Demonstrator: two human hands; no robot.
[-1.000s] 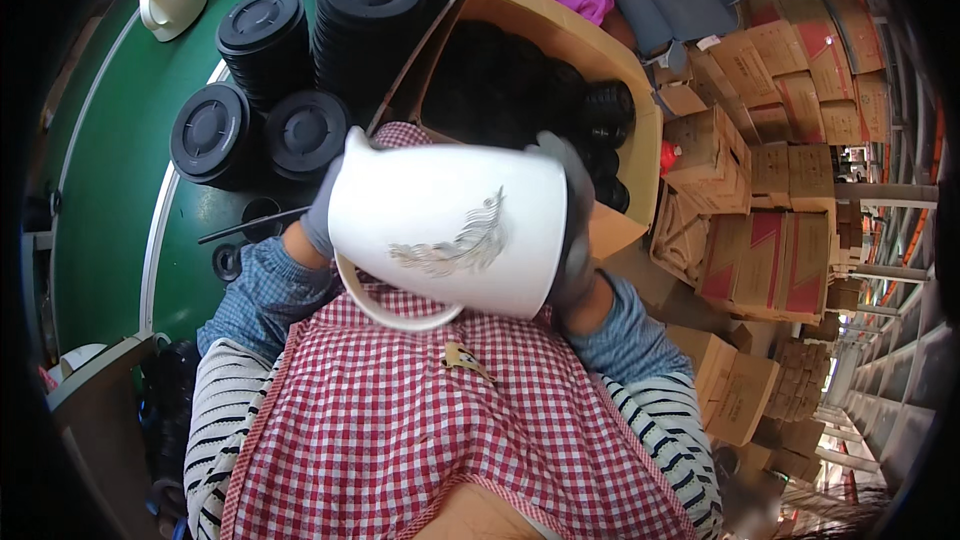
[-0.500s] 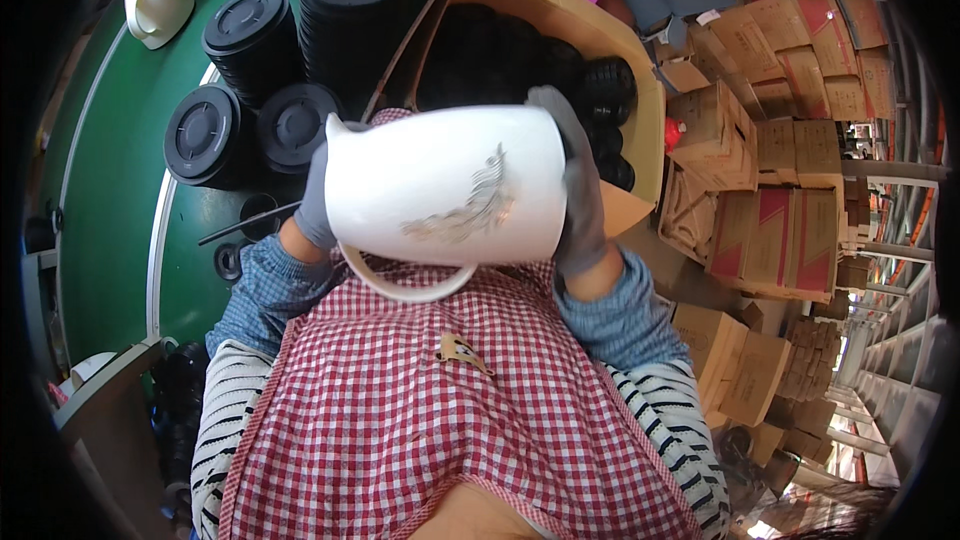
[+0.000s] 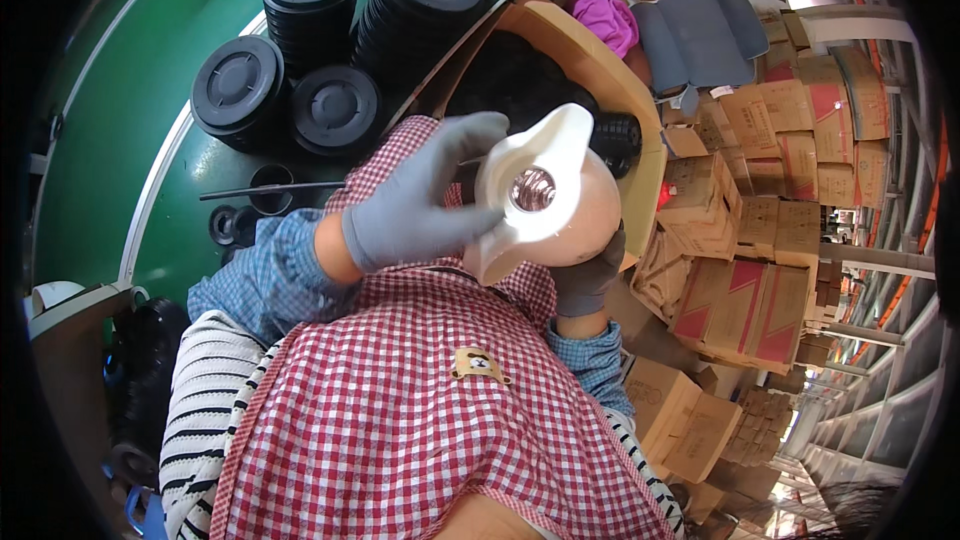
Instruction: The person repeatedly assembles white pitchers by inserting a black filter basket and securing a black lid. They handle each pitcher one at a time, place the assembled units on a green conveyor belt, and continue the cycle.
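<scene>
A white vacuum jug [image 3: 562, 155] is held in front of my chest with its mouth turned up toward me, its shiny inner liner showing. The spout points to the upper right and the handle [image 3: 492, 255] to the lower left. My gloved right hand [image 3: 590, 275] grips the jug's body from below; part of it is hidden behind the jug. On the other side, my gloved left hand [image 3: 425, 195] is curved beside the rim, its fingers and thumb apart. The thumb lies close by the collar above the handle; whether it touches, I cannot tell.
Stacks of round black lids [image 3: 238, 85] stand on the green table [image 3: 110, 150] at left. A thin dark rod [image 3: 275, 190] and black rings lie nearer. A large carton [image 3: 645, 135] holding black parts is beyond the jug. Cardboard boxes [image 3: 745, 305] are piled at right.
The jug has turned from lying sideways across both hands to mouth toward me, and shifted right. My left hand has come off its mouth end; my right hand has moved lower.
</scene>
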